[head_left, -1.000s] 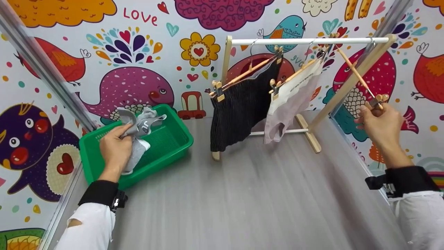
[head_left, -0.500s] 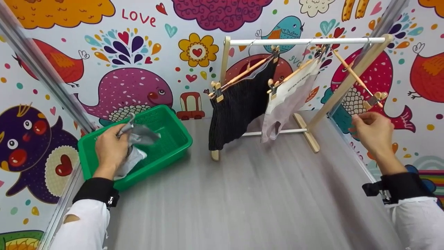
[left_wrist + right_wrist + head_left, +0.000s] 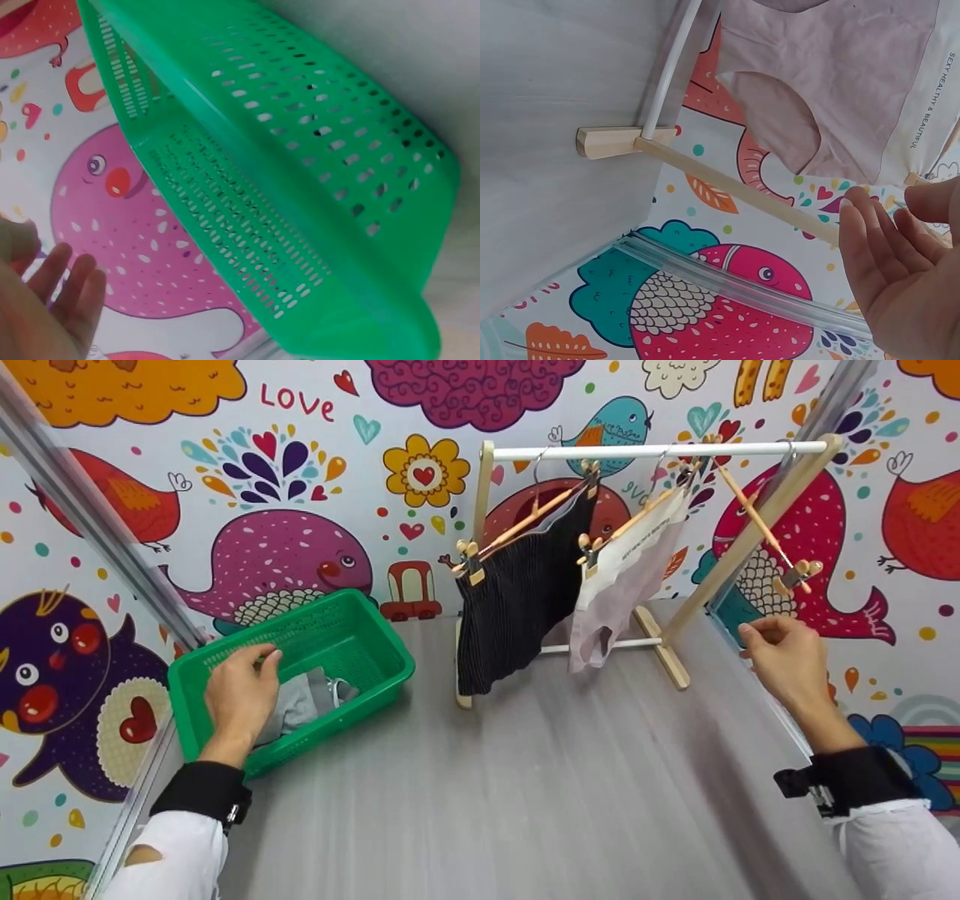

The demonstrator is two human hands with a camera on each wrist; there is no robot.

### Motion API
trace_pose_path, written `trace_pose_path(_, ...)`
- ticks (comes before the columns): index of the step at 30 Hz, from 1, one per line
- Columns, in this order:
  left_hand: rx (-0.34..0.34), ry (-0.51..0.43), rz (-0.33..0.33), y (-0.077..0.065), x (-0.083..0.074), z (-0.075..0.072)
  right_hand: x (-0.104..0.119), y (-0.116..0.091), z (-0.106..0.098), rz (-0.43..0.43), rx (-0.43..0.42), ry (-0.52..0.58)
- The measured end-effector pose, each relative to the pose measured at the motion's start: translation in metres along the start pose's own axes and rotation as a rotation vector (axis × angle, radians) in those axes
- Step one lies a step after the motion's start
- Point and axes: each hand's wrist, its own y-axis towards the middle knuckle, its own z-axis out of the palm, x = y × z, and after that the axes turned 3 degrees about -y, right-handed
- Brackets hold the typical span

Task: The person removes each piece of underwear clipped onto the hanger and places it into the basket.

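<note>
My left hand (image 3: 241,694) hovers over the near left part of the green basket (image 3: 397,671), holding nothing, its fingers loosely bent. Grey clothing (image 3: 300,703) lies in a heap in the basket, partly hidden behind that hand. On the right, my right hand (image 3: 787,664) is in the air, with nothing in it and its fingers relaxed. Just above it, apart from the fingers, is the end clip (image 3: 796,576) of a bare wooden hanger (image 3: 756,517). In the right wrist view the right hand (image 3: 900,262) shows loosely curved fingers near the pale underpants (image 3: 840,82).
A small rack with a white rail (image 3: 570,452) stands at the back. Black striped shorts (image 3: 525,600) and the pale underpants (image 3: 626,585) hang from clip hangers on it. Patterned walls close off the back and sides of the grey tabletop (image 3: 525,795).
My left hand has let the grey clothing drop into the basket. My right hand has released the hanger's clip and moved down and left, away from it.
</note>
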Motion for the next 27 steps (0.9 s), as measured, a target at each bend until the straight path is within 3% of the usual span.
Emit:
trace_pose_path(12, 0.007, -0.085, 0.062, -0.03, -0.012, 0.002, 0.015, -0.008, 0.008, -0.017, -0.061, -0.018)
trace_pose_path(18, -0.009, -0.124, 0.074, -0.04, -0.018, 0.007, 0.024, -0.012, 0.014, -0.045, -0.108, 0.009)
trace_pose_path(27, -0.022, -0.159, 0.076, -0.058, -0.026, 0.013, 0.038, -0.017, 0.026, -0.071, -0.108, 0.06)
